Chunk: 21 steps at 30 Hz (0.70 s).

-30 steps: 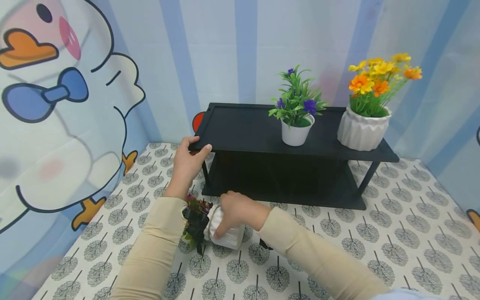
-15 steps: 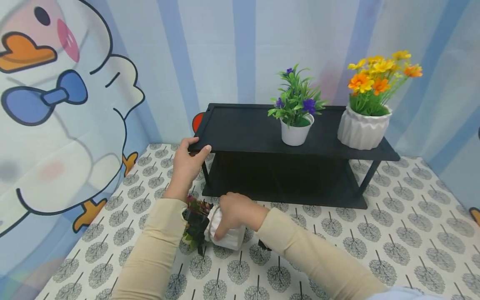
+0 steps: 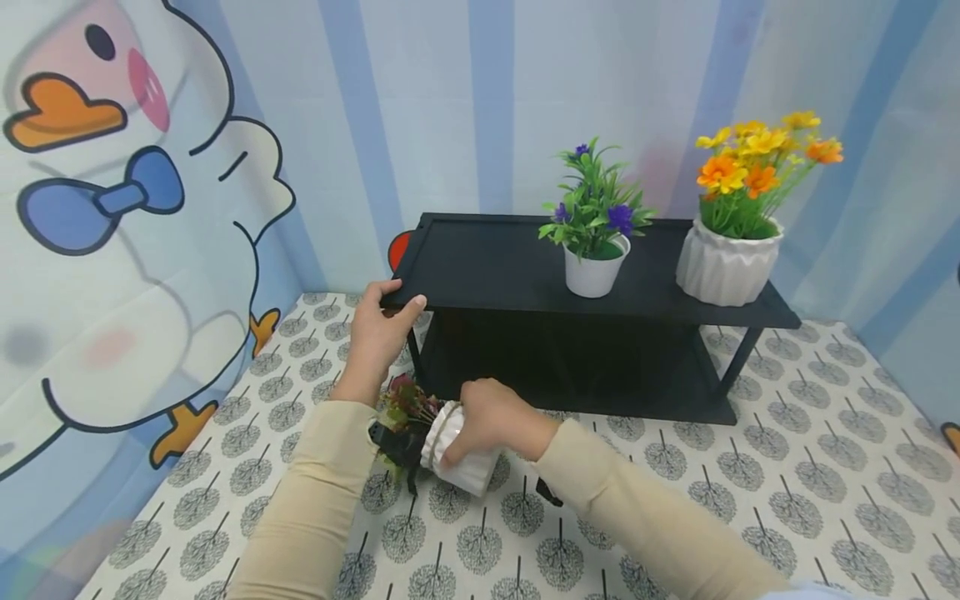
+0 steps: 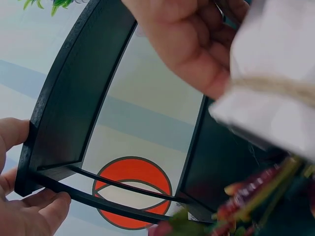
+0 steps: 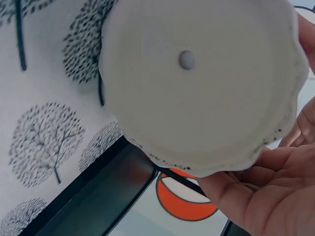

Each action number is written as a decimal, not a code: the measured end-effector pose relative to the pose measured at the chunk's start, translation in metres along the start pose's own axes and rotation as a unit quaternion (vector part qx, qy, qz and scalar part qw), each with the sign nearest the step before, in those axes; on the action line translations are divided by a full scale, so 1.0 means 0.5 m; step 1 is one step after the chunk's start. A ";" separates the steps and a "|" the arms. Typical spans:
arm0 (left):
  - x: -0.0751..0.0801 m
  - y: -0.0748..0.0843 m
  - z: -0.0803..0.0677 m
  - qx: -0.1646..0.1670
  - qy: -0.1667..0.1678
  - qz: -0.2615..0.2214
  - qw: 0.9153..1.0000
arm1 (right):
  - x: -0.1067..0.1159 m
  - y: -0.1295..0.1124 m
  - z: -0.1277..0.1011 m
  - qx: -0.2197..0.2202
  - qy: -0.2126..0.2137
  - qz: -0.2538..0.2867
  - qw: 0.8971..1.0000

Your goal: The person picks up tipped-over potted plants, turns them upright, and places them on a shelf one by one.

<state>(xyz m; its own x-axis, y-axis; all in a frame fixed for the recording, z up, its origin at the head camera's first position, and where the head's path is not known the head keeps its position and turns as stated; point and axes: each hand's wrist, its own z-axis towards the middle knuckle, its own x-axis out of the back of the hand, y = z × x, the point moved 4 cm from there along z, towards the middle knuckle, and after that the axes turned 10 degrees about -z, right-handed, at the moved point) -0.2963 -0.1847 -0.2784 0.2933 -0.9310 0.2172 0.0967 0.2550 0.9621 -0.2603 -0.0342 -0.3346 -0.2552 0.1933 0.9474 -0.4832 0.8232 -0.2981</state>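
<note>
A black two-tier shelf (image 3: pixel 480 258) stands at the back; my left hand (image 3: pixel 375 337) grips the left front corner of its top board, thumb above, fingers at the end edge. My right hand (image 3: pixel 497 421) holds a white fluted flowerpot (image 3: pixel 472 473) with a cord around its rim. Tilted well over, the pot points its dark red flowers (image 3: pixel 408 397) left, beneath my left wrist. In the right wrist view the pot's round base (image 5: pixel 197 108) with a small central hole faces the camera. The left wrist view shows the cord (image 4: pixel 275 87) close up, with stems below.
On the top board stand a small white pot (image 3: pixel 591 275) with purple flowers and a larger white pot (image 3: pixel 723 265) with yellow and orange flowers. The tree-print tablecloth (image 3: pixel 480 542) spreads in front. A striped cloth backdrop (image 3: pixel 420 108) rises behind and at the left.
My right hand has shifted slightly right and lifted the pot's flower end, so it tilts more upward than before. My left hand stays on the shelf corner.
</note>
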 end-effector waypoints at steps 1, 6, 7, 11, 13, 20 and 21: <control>0.000 0.000 0.000 0.000 0.000 0.000 1.000 | 0.001 0.006 -0.001 0.000 0.008 0.008 1.000; 0.000 0.002 0.000 0.000 -0.002 0.002 1.000 | 0.007 0.039 -0.010 -0.005 0.042 0.053 0.998; 0.001 0.002 0.000 0.001 -0.001 0.002 1.000 | 0.008 0.046 -0.013 -0.008 0.048 0.064 0.997; 0.002 0.000 0.001 0.004 -0.003 0.002 1.000 | 0.013 0.076 -0.027 -0.023 0.071 0.105 0.992; 0.001 0.000 0.000 0.008 -0.005 0.002 1.000 | 0.016 0.089 -0.037 -0.029 0.084 0.121 0.989; 0.001 0.003 -0.001 0.011 -0.009 0.004 1.000 | 0.025 0.122 -0.077 -0.053 0.120 0.162 0.978; 0.001 0.002 -0.002 0.012 -0.008 0.004 1.000 | 0.023 0.125 -0.081 -0.056 0.122 0.165 0.977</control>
<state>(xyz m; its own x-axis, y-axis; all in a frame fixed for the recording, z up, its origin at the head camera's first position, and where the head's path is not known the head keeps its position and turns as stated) -0.2952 -0.1848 -0.2773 0.2783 -0.9332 0.2273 0.0720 0.2562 0.9639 -0.2596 0.0408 -0.3374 -0.1671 0.5682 0.8057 -0.3104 0.7453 -0.5900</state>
